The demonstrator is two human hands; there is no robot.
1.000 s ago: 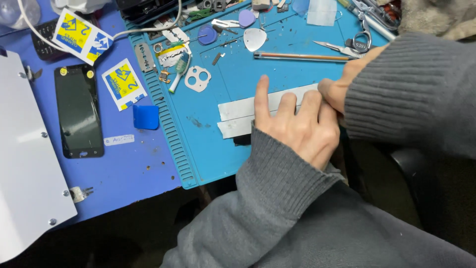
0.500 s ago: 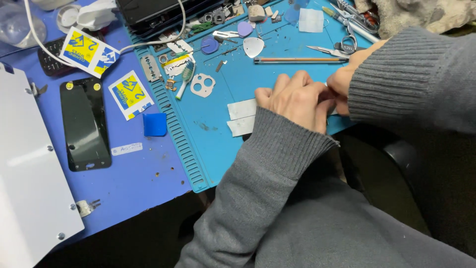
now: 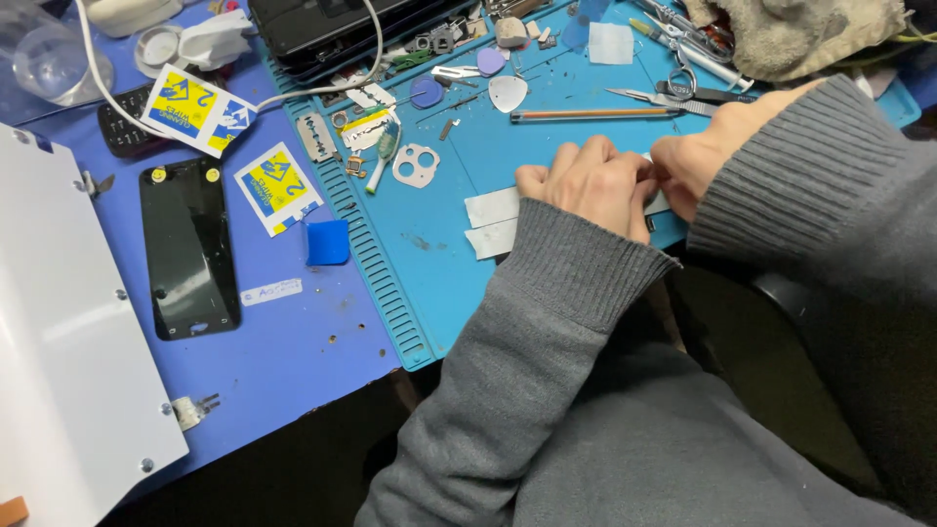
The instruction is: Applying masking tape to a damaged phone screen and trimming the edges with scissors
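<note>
Your left hand and right hand meet fingertip to fingertip, pinching a white strip that lies on the blue mat under your left palm. It looks thin, light and floppy; grip its edges gently.

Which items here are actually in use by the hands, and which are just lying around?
In use:
left hand, fingers curled on the strips
right hand, meeting it at the same spot
white strips on the blue mat

Lying about:
black phone screen
yellow-and-blue sachets
blue square block
pencil
scissors
tweezers
white camera frame
white panel
</note>
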